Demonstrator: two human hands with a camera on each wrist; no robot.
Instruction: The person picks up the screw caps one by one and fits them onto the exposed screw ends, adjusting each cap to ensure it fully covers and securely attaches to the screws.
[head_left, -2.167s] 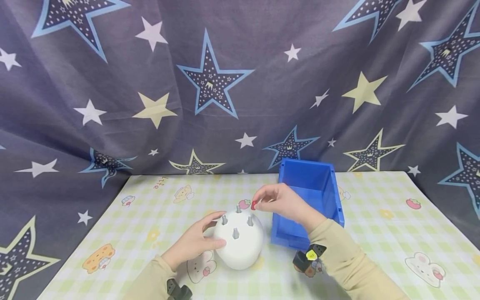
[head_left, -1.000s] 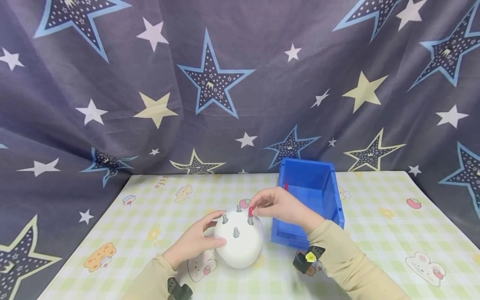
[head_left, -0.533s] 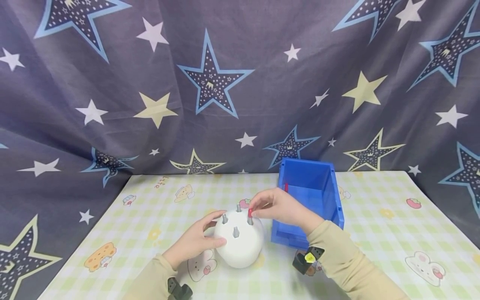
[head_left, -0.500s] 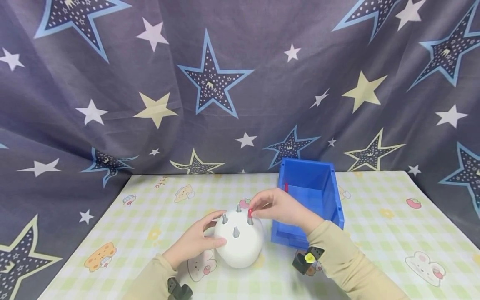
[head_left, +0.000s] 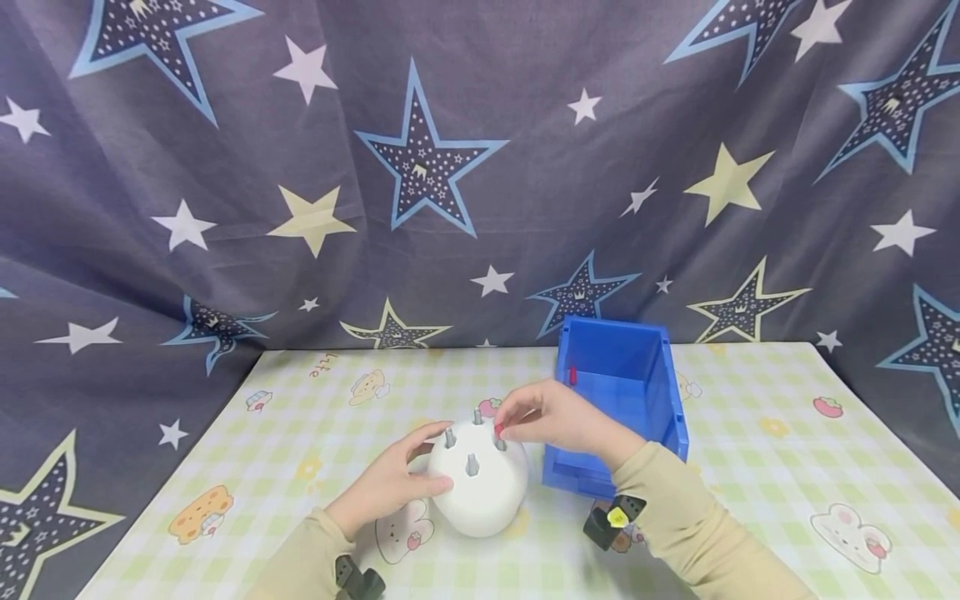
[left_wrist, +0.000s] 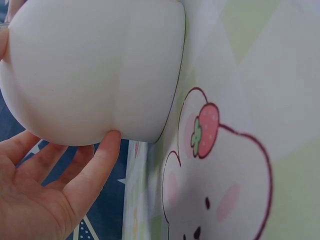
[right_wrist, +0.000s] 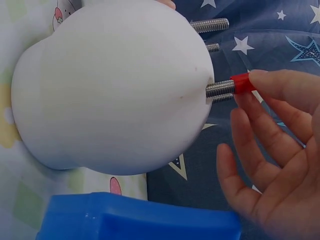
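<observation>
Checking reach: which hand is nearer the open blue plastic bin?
Right. The right hand is beside the bin; the left hand is farther, beyond the round white body.

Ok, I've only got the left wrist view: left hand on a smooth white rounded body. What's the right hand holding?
Observer: The right hand pinches a small red cylindrical piece, plastic-looking.
Operator: Touching anything?
Observer: Yes, it meets the tip of a grey threaded metal stud on the white rounded body.
Operator: Any other red ones in sight?
Observer: One other red piece, inside the open-topped rectangular blue plastic bin, near its far left corner in the head view.
</observation>
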